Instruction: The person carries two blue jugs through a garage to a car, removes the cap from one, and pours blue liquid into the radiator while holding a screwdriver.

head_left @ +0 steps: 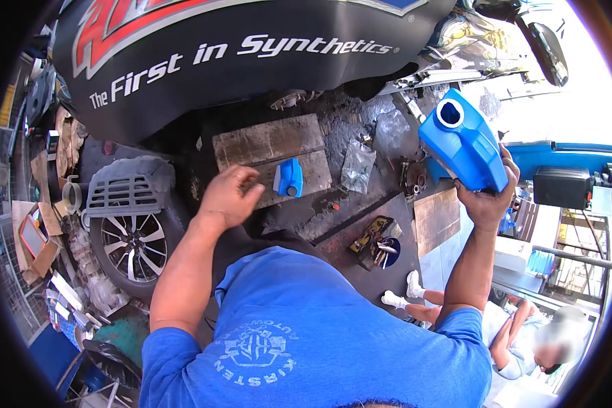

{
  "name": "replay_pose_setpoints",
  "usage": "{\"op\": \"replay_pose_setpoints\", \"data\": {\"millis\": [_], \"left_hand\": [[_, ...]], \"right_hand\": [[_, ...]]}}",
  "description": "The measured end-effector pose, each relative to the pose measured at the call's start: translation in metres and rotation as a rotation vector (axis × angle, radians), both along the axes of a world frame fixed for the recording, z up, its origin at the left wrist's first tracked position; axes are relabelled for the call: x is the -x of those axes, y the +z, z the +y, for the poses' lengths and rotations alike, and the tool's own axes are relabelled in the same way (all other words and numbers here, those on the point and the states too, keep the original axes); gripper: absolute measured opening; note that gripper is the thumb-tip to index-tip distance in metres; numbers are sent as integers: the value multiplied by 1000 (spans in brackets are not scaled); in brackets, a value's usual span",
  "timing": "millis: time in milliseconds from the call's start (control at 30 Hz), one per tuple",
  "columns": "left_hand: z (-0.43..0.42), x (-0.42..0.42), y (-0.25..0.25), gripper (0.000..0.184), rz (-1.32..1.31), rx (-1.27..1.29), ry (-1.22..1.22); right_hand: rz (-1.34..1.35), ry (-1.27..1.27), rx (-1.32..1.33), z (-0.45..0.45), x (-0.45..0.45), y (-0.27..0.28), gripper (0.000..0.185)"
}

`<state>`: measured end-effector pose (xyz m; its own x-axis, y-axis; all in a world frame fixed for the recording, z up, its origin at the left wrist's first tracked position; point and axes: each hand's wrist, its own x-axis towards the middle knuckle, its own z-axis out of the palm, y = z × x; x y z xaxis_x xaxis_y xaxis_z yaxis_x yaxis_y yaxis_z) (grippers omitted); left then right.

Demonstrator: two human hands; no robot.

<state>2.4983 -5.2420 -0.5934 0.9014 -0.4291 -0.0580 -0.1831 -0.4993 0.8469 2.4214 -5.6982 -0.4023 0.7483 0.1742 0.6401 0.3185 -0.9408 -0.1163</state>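
My right hand (489, 194) is raised at the right, its fingers closed around the lower end of a blue plastic bottle (472, 153). The bottle is tilted, and its round mouth faces me without a cap. My left hand (232, 196) hangs in the air with loosely bent fingers and nothing visible in them. Beyond it, a second blue bottle (292, 178) with a dark cap rests on a flattened cardboard sheet (265, 146). I cannot see inside the held bottle.
A black printed fender cover (224, 61) drapes the car ahead. To the left lies a wheel (132, 248) with a grey plastic grille on it. A plastic bag (358, 165) and a tool box (374, 238) are on the floor. Another person (517, 333) sits at the lower right.
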Motion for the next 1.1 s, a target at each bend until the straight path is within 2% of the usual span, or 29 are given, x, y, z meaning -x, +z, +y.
{"op": "replay_pose_setpoints", "data": {"millis": [133,233,333,533,567,667,767,1000,1100], "left_hand": [[-30,3,63,28,-110,225,-307],[-44,-16,88,29,110,359,-429],[-61,-41,72,41,425,617,-299],[-74,-83,110,83,1011,628,-264],[-80,-83,110,96,1063,604,-302],[-89,-77,124,116,1187,593,-442],[-86,-77,131,123,1210,556,-742],[-56,-65,156,117,1226,512,-698],[-55,-60,153,102,1315,676,-648]], "right_hand": [[-13,-8,13,24,3,3,79],[-23,-12,-22,47,6,6,79],[68,-11,27,57,16,14,96],[83,48,-52,102,23,24,90],[68,47,-67,112,23,26,85],[30,60,-87,139,21,33,74],[16,96,-50,154,23,36,74],[20,216,-40,178,25,38,73],[14,258,-55,187,25,35,72]]}}
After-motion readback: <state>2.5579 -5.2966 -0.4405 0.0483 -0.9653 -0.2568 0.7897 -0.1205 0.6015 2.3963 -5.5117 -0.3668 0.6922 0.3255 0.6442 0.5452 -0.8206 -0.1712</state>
